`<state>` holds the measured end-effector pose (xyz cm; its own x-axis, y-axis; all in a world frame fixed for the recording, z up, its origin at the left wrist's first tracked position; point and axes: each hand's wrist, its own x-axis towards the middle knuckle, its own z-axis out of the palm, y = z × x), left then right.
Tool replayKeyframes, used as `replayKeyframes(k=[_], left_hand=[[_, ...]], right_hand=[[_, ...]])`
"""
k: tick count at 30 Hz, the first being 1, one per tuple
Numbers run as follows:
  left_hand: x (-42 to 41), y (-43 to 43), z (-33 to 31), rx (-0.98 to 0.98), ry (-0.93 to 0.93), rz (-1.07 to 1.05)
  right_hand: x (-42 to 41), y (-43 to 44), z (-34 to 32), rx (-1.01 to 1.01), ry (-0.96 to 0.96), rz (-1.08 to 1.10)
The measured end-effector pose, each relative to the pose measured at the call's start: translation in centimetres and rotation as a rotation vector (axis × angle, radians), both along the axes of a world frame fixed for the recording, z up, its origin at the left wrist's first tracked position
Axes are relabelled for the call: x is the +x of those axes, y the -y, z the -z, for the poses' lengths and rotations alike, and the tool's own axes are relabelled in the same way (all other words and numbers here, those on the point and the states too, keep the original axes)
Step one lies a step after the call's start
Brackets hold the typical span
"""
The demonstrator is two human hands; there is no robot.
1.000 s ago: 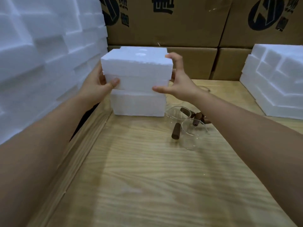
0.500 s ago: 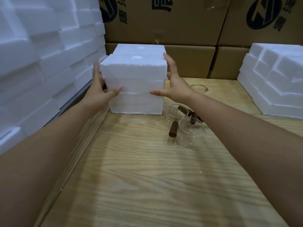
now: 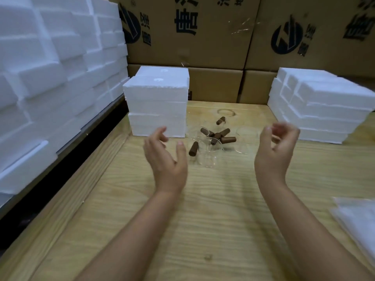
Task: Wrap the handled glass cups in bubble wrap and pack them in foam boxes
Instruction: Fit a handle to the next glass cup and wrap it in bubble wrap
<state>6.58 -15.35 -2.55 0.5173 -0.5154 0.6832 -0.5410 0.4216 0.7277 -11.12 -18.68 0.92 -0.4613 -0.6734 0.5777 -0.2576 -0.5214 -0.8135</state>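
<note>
Two closed white foam boxes (image 3: pixel 156 106) stand stacked at the back left of the wooden table (image 3: pixel 203 220), with another stack behind them. Several clear glass cups with brown handles (image 3: pixel 215 138) lie in a loose cluster just right of that stack. My left hand (image 3: pixel 166 155) hovers in front of the stack, fingers relaxed, holding nothing. My right hand (image 3: pixel 276 147) hangs in the air right of the cups, fingers loosely curled and blurred, empty. Sheets of bubble wrap (image 3: pixel 359 222) lie at the table's right edge.
A tall wall of white foam pieces (image 3: pixel 50 78) lines the left side. Another foam stack (image 3: pixel 318 104) sits at the back right. Cardboard cartons (image 3: pixel 203 37) form the back wall. Bare table lies between my arms.
Both hands let go of the top foam box and drew back toward me, now hovering apart over the table. The box stays on the stack.
</note>
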Motion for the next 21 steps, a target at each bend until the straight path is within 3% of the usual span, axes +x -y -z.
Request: replayKeyframes(k=[5, 11, 21], left_hand=[[-5.7, -2.4, 0.8, 0.075, -0.129, 0.092], [-4.9, -1.7, 1.4, 0.151, -0.238, -0.032], [-4.8, -0.8, 1.6, 0.238, -0.272, 0.039]], right_hand=[[-1.5, -3.7, 3.0, 0.156, 0.063, 0.048], [-2.3, -4.0, 4.5, 0.282, 0.035, 0.041], [3.7, 0.1, 4.4, 0.452, -0.625, -0.276]])
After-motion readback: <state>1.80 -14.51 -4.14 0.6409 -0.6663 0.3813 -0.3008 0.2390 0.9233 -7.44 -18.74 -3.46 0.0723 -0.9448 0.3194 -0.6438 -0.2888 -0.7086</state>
